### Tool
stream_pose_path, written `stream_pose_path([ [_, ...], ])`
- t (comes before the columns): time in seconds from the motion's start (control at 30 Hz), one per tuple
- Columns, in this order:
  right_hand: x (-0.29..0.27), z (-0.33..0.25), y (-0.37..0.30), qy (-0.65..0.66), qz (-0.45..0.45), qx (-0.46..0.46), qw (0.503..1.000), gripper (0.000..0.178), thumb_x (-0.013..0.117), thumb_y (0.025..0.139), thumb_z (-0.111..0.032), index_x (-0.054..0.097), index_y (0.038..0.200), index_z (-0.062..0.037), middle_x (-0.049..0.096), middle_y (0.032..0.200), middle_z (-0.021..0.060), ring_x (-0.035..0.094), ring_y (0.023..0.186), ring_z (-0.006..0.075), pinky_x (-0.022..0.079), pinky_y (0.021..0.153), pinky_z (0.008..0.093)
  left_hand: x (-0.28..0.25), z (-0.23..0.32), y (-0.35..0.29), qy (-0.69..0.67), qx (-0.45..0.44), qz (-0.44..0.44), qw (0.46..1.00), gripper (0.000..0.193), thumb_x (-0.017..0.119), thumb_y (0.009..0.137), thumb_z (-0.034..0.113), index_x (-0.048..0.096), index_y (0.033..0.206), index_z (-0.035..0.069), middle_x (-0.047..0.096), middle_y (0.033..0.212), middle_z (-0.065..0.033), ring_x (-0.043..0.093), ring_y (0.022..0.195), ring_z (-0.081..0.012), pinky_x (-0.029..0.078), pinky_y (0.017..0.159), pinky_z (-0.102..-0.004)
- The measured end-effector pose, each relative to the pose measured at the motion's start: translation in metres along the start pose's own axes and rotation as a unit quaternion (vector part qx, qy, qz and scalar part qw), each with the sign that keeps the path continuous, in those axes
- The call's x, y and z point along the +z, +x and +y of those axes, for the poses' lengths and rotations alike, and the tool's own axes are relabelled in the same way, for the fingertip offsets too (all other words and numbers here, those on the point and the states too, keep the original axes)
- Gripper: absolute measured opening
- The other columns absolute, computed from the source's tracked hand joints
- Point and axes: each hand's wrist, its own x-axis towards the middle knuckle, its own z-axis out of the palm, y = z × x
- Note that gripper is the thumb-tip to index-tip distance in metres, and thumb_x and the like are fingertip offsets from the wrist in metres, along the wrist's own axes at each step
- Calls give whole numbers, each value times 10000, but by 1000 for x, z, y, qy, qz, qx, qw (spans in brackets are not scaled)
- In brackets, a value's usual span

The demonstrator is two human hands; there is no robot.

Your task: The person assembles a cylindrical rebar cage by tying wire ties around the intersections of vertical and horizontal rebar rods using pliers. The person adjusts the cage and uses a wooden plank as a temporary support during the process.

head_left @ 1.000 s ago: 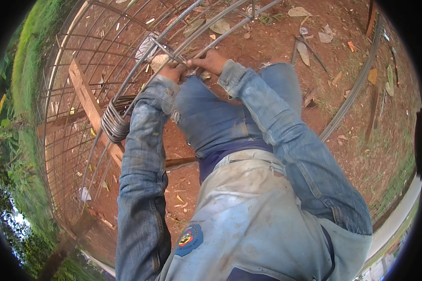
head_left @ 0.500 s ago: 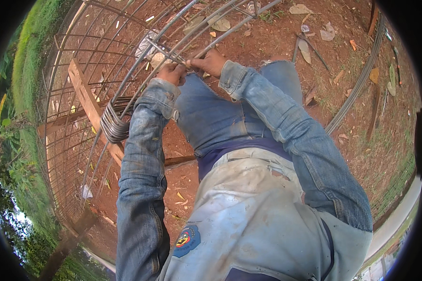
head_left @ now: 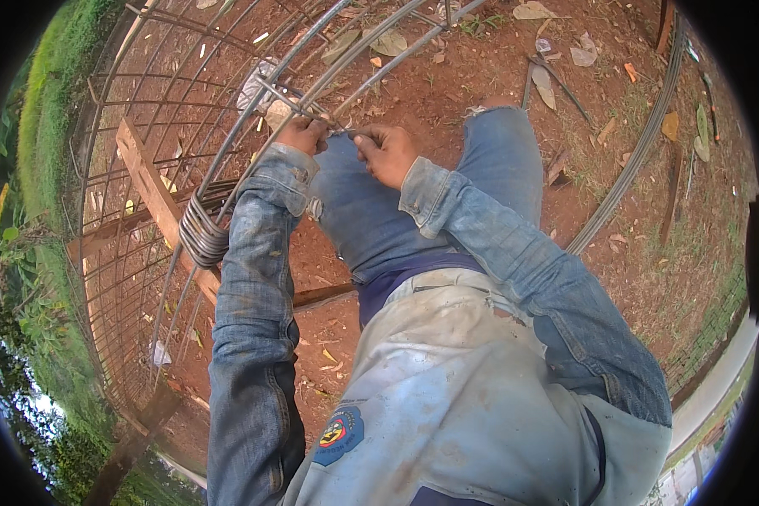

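Observation:
My left hand [head_left: 304, 135] is closed at the near end of the rebar cage [head_left: 312, 80], right against a crossing of a steel bar and a bent stirrup. Its fingers hide what they grip. My right hand [head_left: 388, 154] is over my thigh, a short gap to the right of the left one. Its thumb and curled forefinger are pressed together; anything thin between them is too small to make out. On the cage's bars, left of my left forearm, hangs a bunch of bent steel stirrups [head_left: 202, 234].
A wooden plank [head_left: 150, 179] supports the cage at left. Long steel rods [head_left: 628, 173] lie on the red soil at right. A dark two-legged hand tool [head_left: 569, 93] rests on the ground ahead, beside dry leaves [head_left: 544, 87]. Grass borders the far left.
My right hand has drawn away from the bars and from my left hand, back and slightly right. The left hand stays at the same crossing. The view has shifted slightly.

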Motion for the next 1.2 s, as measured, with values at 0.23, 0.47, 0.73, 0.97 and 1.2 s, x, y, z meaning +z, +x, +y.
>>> stream_pose_path([
  [0.23,45,-24,-25,-66,166,-72,981,234,627,742,-147,642,896,29,622,715,232,640,680,335,492,627,378,4,1,0,2,30,3,1000,279,573,809,250,629,916,-1,586,700,-65,533,602,-145,441,564,-294],
  [0.47,58,-16,-13,-55,185,-71,979,168,603,697,-130,648,753,22,617,686,226,620,669,372,492,641,423,0,-1,4,81,48,4,996,322,561,810,283,636,909,-13,598,690,-74,554,610,-165,448,575,-325],
  [0.73,37,-61,-14,-385,97,-137,908,195,569,720,-187,642,721,-6,627,719,219,624,693,382,511,656,445,10,23,-12,192,37,50,980,281,555,832,281,642,920,29,625,820,-113,603,768,-189,466,666,-308],
  [0.97,29,-82,-22,-529,26,-193,826,209,543,775,-239,633,808,-54,637,753,180,643,703,327,512,617,427,-2,3,6,378,103,23,920,250,523,820,231,609,1013,98,630,935,-145,599,926,-286,474,758,-364],
  [1.2,-4,-46,1,-412,89,-374,826,236,568,830,-297,583,813,-62,619,751,107,621,651,298,499,552,405,10,24,-14,228,33,9,973,427,444,875,452,676,955,102,626,708,-90,612,695,-220,473,674,-368],
])
